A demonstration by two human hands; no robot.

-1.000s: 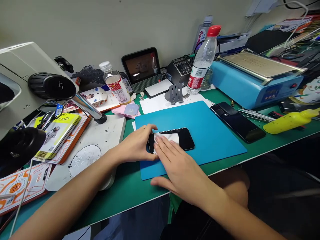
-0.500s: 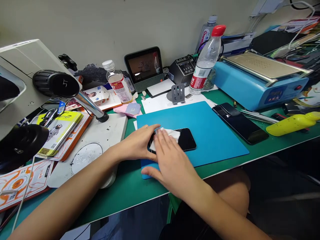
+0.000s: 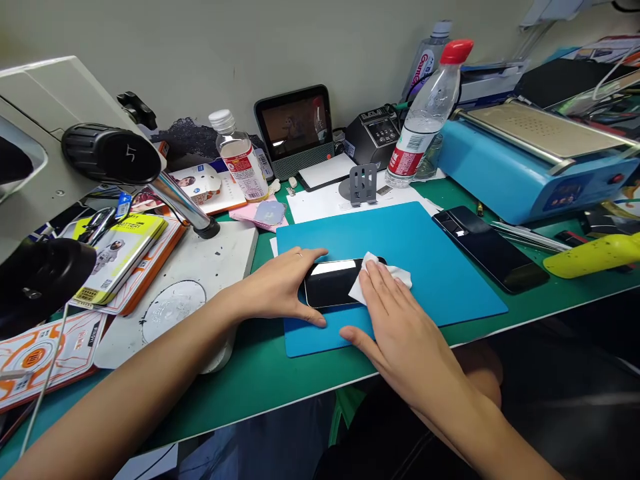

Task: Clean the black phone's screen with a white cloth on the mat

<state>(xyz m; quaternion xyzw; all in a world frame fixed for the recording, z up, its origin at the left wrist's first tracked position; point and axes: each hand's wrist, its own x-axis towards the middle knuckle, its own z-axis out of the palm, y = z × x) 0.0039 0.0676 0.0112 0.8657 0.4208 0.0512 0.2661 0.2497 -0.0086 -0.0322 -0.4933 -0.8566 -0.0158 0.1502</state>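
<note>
A black smartphone lies screen up on the blue mat, with a bright reflection along its upper edge. My left hand is around the phone's left end, fingers at the far edge and thumb by the near edge. Under the flat fingers of my right hand, a crumpled white tissue is pressed onto the phone's right end. That end is mostly hidden by the tissue and fingers. My right thumb is spread out over the mat.
Right of the mat lie another dark phone and a yellow bottle, before a blue machine. Behind stand a grey phone stand, a red-capped bottle and a screen. A microscope base is at left.
My right hand has slid the tissue rightward along the phone, uncovering its left and middle screen. My left hand stays at the left end. The view has shifted slightly.
</note>
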